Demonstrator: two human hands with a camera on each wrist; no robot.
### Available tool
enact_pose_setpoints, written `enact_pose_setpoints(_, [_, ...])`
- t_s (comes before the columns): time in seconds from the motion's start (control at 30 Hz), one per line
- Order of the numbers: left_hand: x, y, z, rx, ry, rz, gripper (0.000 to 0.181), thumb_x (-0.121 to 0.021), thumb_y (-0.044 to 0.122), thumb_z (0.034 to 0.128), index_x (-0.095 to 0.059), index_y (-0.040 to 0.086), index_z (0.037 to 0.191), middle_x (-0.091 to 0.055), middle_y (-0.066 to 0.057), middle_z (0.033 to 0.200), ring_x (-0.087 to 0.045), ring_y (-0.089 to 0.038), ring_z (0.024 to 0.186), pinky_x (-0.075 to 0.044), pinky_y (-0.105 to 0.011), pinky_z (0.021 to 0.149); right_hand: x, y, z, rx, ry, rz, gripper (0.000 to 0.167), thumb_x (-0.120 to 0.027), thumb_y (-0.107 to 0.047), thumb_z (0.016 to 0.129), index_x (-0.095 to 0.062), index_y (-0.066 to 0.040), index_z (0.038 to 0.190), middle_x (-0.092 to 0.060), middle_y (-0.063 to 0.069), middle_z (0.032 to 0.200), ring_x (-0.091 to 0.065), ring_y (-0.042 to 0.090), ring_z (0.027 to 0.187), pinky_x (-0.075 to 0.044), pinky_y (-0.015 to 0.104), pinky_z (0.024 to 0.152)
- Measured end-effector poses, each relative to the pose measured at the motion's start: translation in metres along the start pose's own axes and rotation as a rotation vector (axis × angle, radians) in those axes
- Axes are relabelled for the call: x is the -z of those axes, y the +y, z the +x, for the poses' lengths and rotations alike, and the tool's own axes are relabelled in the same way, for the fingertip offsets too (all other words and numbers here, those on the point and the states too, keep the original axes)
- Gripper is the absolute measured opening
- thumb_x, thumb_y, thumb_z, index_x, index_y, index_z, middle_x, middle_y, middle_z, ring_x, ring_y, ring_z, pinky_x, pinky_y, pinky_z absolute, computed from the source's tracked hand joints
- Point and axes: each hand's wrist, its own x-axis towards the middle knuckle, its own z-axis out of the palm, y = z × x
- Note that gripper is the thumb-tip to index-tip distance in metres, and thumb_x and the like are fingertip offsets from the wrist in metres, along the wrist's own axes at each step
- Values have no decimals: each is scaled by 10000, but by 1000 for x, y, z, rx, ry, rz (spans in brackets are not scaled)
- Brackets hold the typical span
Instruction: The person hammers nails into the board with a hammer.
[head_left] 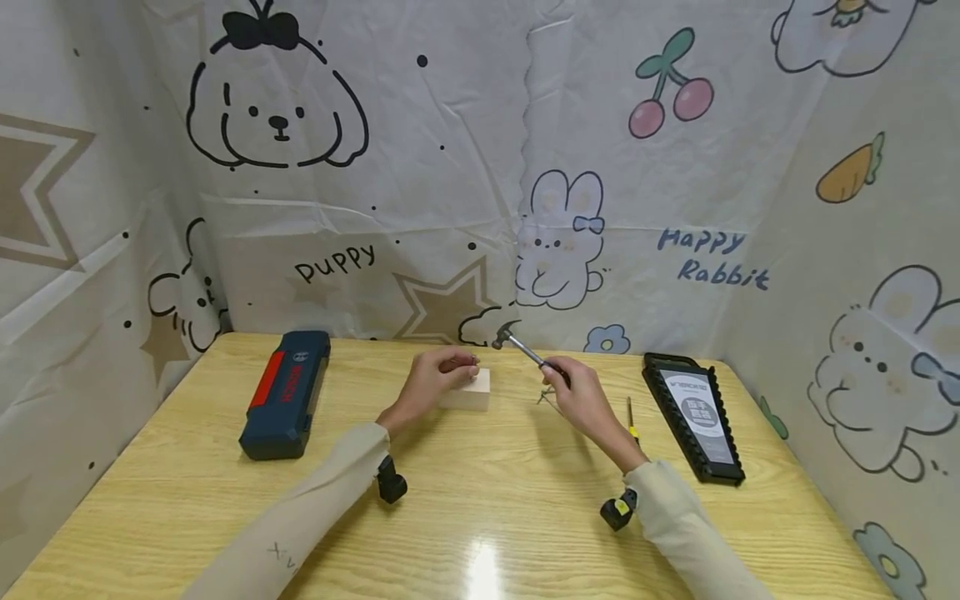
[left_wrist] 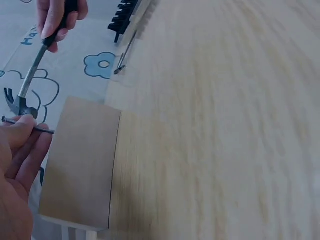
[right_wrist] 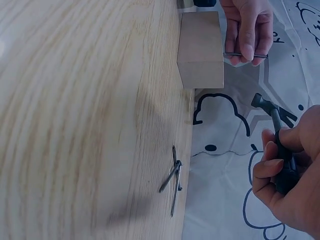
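My left hand [head_left: 435, 382] pinches a nail [left_wrist: 42, 130] between thumb and fingers, its tip at the top face of a pale wooden block [left_wrist: 82, 160]. The block [right_wrist: 202, 50] stands on the table. In the right wrist view the nail [right_wrist: 235, 54] is upright to the block's face. My right hand [head_left: 577, 396] grips the black handle of a small claw hammer [head_left: 504, 333], whose metal head is raised near the left hand, apart from the nail. Several loose nails [right_wrist: 175, 175] lie on the table beneath the right hand.
A dark blue and red case [head_left: 281, 400] lies on the wooden table [head_left: 450, 517] at the left. A black tool holder with a white label [head_left: 696, 417] lies at the right, with a yellow-handled screwdriver [head_left: 632, 421] beside it. Patterned cloth hangs behind and at both sides.
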Motion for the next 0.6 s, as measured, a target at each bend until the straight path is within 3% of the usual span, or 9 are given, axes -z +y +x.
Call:
enact_pose_setpoints(0.17, [-2,-4,0,10,39,7,185,-760,76,962,-766,3,1131,-781,-157,1087,-761,-297,997,-618,-299,865,2,2,1,4,10,8,208,-544,-92,1098,-701,42,1124,-716,158,957,-606,279,805,-475,282,676])
enact_pose_setpoints(0.33, [-1,-7,1,49,59,-17,180,-774,95,952,-768,9,1110,-784,-155,1079,-764,-290,981,-612,-265,847,1,2,1,-1,2,7,207,-548,-97,1097,-703,37,1123,-717,162,962,-620,291,818,-490,294,690])
enact_pose_setpoints(0.43, [-4,-8,0,38,44,-36,185,-770,96,954,-763,-4,1110,-779,-175,1089,-760,-310,991,-606,-253,843,1,2,-1,-5,-2,12,211,-545,-96,1098,-700,42,1137,-717,169,971,-638,351,852,-498,298,696])
enact_pose_setpoints(0.6, [-7,-9,-2,9,41,-36,173,-754,66,961,-754,-24,1109,-774,-194,1103,-757,-319,1016,-602,-249,861,1,3,-2,11,8,0,206,-547,-95,1098,-700,41,1119,-711,154,954,-619,317,812,-484,284,669])
